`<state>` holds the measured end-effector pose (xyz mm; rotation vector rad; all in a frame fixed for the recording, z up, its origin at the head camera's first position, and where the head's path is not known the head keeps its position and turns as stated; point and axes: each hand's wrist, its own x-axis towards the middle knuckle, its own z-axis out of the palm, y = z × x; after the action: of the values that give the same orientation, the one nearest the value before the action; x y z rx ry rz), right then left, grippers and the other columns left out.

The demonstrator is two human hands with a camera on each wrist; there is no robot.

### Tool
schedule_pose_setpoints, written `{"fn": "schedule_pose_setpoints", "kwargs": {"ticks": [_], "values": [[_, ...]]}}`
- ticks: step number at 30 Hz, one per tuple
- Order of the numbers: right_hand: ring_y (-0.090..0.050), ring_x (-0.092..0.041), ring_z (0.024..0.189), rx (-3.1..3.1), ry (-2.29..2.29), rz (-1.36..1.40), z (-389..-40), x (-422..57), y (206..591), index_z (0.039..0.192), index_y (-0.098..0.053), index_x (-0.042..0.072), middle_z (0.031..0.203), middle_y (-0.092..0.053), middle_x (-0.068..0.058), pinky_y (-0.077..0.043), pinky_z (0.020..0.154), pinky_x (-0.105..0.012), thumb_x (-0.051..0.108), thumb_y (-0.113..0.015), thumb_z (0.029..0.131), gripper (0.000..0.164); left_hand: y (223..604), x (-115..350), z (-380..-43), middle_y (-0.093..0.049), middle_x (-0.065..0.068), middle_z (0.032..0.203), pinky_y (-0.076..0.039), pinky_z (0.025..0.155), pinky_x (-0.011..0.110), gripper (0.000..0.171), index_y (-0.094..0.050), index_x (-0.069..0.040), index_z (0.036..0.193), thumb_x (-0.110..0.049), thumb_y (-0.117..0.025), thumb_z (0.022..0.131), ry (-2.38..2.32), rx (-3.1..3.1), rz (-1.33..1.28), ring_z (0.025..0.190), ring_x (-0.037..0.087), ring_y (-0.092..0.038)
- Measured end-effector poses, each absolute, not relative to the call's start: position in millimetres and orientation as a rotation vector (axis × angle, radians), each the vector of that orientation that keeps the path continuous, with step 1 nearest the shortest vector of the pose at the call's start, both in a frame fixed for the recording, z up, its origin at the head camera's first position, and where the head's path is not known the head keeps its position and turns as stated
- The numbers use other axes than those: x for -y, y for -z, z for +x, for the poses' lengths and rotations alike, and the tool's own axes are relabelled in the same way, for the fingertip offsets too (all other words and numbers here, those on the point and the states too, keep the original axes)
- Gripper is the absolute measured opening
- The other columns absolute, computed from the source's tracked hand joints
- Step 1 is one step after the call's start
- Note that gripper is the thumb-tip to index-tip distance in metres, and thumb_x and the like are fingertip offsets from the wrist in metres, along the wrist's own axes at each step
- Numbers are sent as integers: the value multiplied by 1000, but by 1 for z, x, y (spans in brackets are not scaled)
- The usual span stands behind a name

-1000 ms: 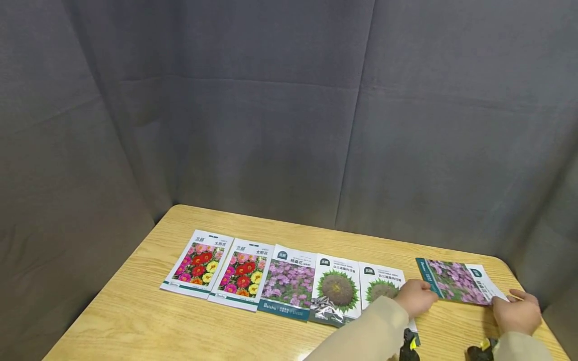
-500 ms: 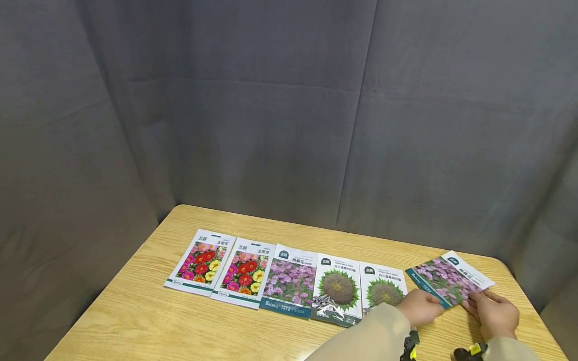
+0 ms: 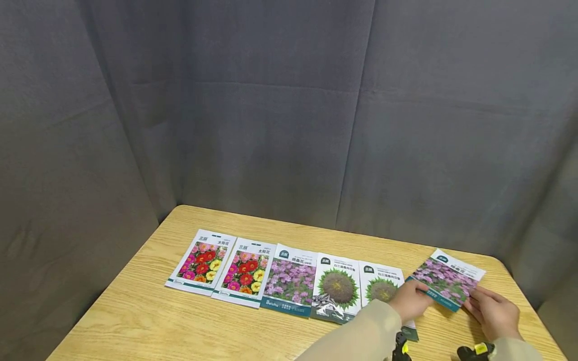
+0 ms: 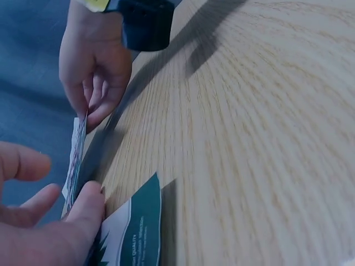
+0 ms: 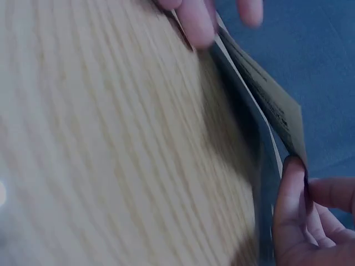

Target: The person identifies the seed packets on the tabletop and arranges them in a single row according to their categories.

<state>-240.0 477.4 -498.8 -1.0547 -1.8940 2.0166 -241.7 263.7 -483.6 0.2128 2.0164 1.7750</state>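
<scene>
A seed packet with purple flowers (image 3: 447, 276) is at the table's right side, tilted. My right hand (image 3: 494, 312) pinches its lower right corner between thumb and fingers, as the right wrist view shows. There the packet (image 5: 272, 94) stands partly off the table, showing two layers spread apart. My left hand (image 3: 411, 301) is at the packet's lower left corner; in the left wrist view its fingers (image 4: 36, 202) are spread beside the edge. Under the left forearm lies a sunflower seed packet (image 3: 381, 289), its lower part partly hidden.
Leftward runs a row of packets on the wooden table (image 3: 180, 326): another sunflower packet (image 3: 337, 288), a purple-flower packet (image 3: 289, 281), and two packets of red and yellow flowers, one in the middle (image 3: 246, 273), one at the end (image 3: 201, 261). Grey curtains (image 3: 271, 125) stand behind.
The purple-flower packet at the right has turned from lying sideways to nearly upright and shifted left. My right hand moved left with it. The left hand's grip has loosened at the corner.
</scene>
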Motion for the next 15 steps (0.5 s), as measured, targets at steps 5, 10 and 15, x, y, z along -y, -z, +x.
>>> {"fn": "schedule_pose_setpoints", "kwargs": {"ticks": [5, 10, 15], "values": [[-65, 0, 68, 1895, -2087, -1017, -238, -481, 496, 79, -64, 23, 69, -64, 14, -59, 66, -22, 8, -55, 102, 29, 487, -265, -247, -58, -2, 86, -42, 61, 30, 33, -57, -14, 115, 3, -65, 87, -1978, -2068, 38, 65, 12, -50], [-63, 1, 72, 1997, -2138, -944, -239, -485, 493, 68, -64, 34, 74, -65, 17, -58, 68, -22, 12, -55, 102, 42, 491, -264, -255, -61, 2, 80, -48, 57, 28, 31, -59, -8, 110, 9, -62, 84, -2157, -2076, -33, 63, 15, -60], [-62, 1, 75, 2122, -2169, -889, -240, -490, 492, 72, -66, 38, 79, -65, 20, -57, 70, -21, 16, -56, 103, 38, 492, -259, -255, -60, 2, 82, -54, 60, 29, 22, -65, -3, 105, 11, -62, 88, -2201, -2019, -11, 66, 18, -63]]}}
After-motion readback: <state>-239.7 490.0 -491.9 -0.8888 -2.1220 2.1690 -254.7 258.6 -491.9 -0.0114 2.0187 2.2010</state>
